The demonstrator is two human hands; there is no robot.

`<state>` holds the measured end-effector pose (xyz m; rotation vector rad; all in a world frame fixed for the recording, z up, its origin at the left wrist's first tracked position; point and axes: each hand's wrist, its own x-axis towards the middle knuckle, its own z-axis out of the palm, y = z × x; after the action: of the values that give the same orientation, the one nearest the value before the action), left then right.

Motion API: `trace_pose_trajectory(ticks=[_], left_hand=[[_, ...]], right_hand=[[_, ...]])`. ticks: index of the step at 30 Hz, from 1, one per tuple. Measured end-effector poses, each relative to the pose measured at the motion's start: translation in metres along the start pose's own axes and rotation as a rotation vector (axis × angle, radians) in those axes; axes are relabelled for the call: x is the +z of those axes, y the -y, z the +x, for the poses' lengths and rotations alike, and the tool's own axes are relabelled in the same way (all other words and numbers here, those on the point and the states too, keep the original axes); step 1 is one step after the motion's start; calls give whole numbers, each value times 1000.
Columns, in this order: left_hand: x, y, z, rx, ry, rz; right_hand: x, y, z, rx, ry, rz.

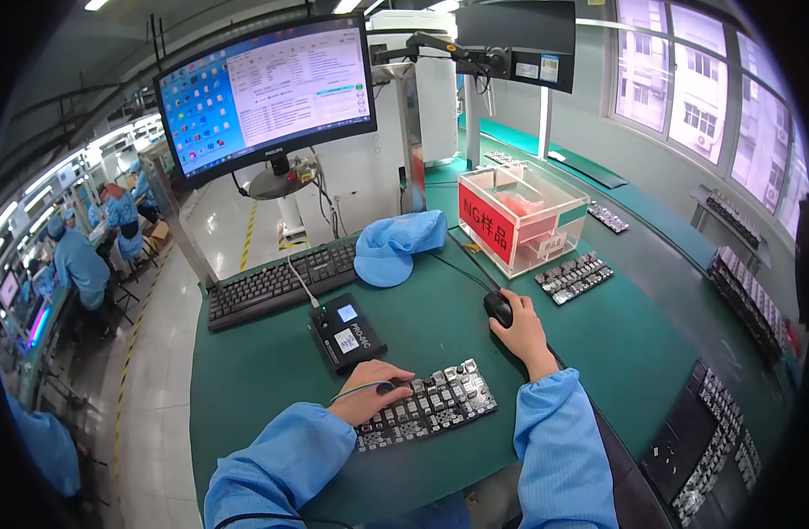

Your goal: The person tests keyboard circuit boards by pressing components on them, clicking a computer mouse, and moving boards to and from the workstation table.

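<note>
The left hand covers part of the board, the right hand part of the mouse, and text on the screen is unreadably small.

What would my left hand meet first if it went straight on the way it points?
The keyboard piece your left hand is touching; past that, perhaps your right hand on the mouse, though depth is unclear.

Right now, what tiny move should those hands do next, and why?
Maybe a gentle mouse click: the right hand rests on the mouse, the monitor is lit with windows, and the left hand touches the small keyboard.
</note>
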<state>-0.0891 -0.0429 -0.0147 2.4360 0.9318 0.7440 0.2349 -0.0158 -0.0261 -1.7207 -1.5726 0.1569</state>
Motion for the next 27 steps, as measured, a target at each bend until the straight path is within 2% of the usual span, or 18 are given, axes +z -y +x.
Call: trace_pose_trajectory(ticks=[13, 16, 18, 23, 27], left_hand=[[2, 3, 1, 52, -25, -27], [4, 8, 2, 69, -24, -81], [4, 8, 1, 97, -44, -58], [5, 11, 0, 83, -25, -67], [10, 11, -1, 122, -118, -50]], right_hand=[[-5, 6, 0, 9, 3, 25], [8, -15, 5, -148, -58, -37], [5, -8, 4, -77, -21, -23], [9, -11, 5, -120, -55, 11], [11, -15, 7, -121, -55, 44]])
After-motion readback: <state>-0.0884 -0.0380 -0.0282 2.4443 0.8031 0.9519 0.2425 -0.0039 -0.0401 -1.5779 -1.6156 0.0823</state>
